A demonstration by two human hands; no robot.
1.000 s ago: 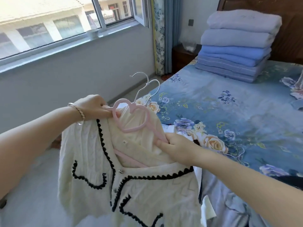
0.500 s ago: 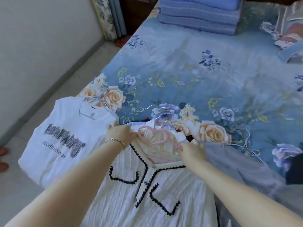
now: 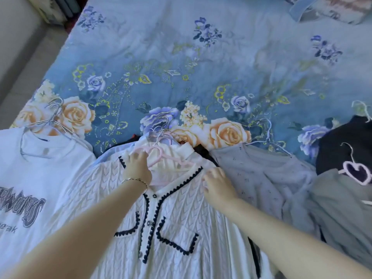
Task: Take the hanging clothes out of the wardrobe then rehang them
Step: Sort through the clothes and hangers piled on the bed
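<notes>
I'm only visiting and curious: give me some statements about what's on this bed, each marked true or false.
1. The white cardigan lies on the bed. True.
2. Its hanger is purple. False: the hanger in the cardigan is pink.
3. A printed T-shirt lies left of the cardigan. True.
4. Both hands are off the clothes. False: the left hand holds the hanger, and the right hand grips the cardigan's shoulder.
5. A grey-blue top lies right of the cardigan. True.
</notes>
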